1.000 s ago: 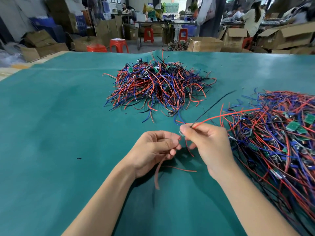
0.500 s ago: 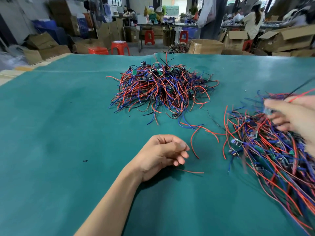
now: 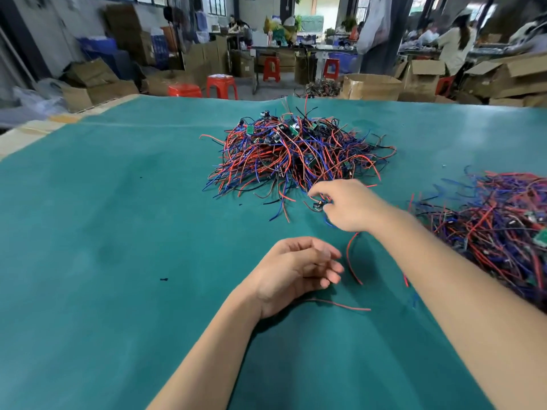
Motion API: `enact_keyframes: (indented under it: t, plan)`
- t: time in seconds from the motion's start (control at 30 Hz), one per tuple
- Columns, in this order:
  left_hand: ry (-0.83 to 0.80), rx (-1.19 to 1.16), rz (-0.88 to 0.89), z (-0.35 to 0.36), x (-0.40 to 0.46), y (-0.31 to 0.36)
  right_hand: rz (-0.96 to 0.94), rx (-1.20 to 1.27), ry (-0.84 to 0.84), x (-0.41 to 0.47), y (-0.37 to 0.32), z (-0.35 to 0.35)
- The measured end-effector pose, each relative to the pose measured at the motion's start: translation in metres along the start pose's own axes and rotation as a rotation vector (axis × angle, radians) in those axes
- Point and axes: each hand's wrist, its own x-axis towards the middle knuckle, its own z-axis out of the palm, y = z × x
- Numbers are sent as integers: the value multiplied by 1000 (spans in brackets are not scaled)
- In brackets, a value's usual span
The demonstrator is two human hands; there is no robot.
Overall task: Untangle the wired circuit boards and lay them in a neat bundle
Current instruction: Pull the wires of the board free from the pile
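Note:
A tangled heap of small circuit boards with red, blue and black wires (image 3: 296,152) lies in the middle of the green table (image 3: 103,232). A second, flatter bundle of wired boards (image 3: 497,229) lies at the right edge. My right hand (image 3: 346,207) reaches to the heap's near edge and pinches a small dark wired part (image 3: 318,205) there. My left hand (image 3: 296,270) rests on the cloth nearer to me, fingers loosely curled, holding nothing. A loose red wire (image 3: 353,261) curves between the two hands and another red wire (image 3: 340,304) lies just below the left hand.
Beyond the table's far edge stand red stools (image 3: 222,85), cardboard boxes (image 3: 370,85) and people working at benches. A small dark speck (image 3: 163,279) lies on the cloth at the left.
My right hand has swung from the right bundle, where it laid a wired board, over to the middle heap and pinched a part there. The left hand has stayed resting on the cloth.

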Motion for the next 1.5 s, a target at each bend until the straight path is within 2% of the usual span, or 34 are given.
enact_keyframes:
  t: [0.07, 0.2, 0.37, 0.47, 0.53, 0.77, 0.9, 0.97, 1.03, 1.07, 1.13, 1.2, 1.23, 1.3, 1.37, 1.43, 1.5]
  plan:
    - [7, -1, -6, -1, 0, 0, 47, -19, 13, 14, -3, 18]
    - [10, -9, -17, -1, 1, 0, 82, 72, 195, 5, 1, 31]
    - [100, -95, -15, 1, 3, 1, 102, 461, 362, -38, 13, 18]
    - [146, -189, -1, 1, 4, 1, 80, 786, 378, -69, 13, 16]
    - [155, -208, 12, 2, 4, 0, 70, 876, 356, -87, 7, 23]
    - [106, -3, 58, 2, 5, -7, 70, 827, 419, -109, -7, 51]
    - [96, 2, 69, 5, 2, -7, -11, 745, 392, -113, -4, 41]
    - [105, -34, 48, 5, 3, -5, 45, 703, 411, -113, 9, 31]
    - [131, -99, 32, 4, 4, -4, 122, 707, 357, -112, 21, 16]
    - [135, -118, 31, 3, 4, -3, 139, 637, 285, -112, 28, 9]
    - [126, -113, 28, 3, 4, -3, 161, 315, 129, -110, 40, -4]
    - [115, -100, 27, 2, 5, -4, 211, 32, 63, -101, 44, -12]
    - [114, -93, 28, 1, 5, -5, 221, -22, 69, -92, 43, -14]
    - [114, -81, 29, 1, 6, -6, 166, 19, 110, -62, 34, -14]
    - [113, -76, 32, 1, 5, -6, 130, 163, 105, -23, 24, -6]
    - [104, -75, 35, 1, 5, -6, 160, 210, 36, 10, 17, 7]
    - [94, -76, 34, 0, 5, -6, 226, 237, 85, 30, 20, 22]
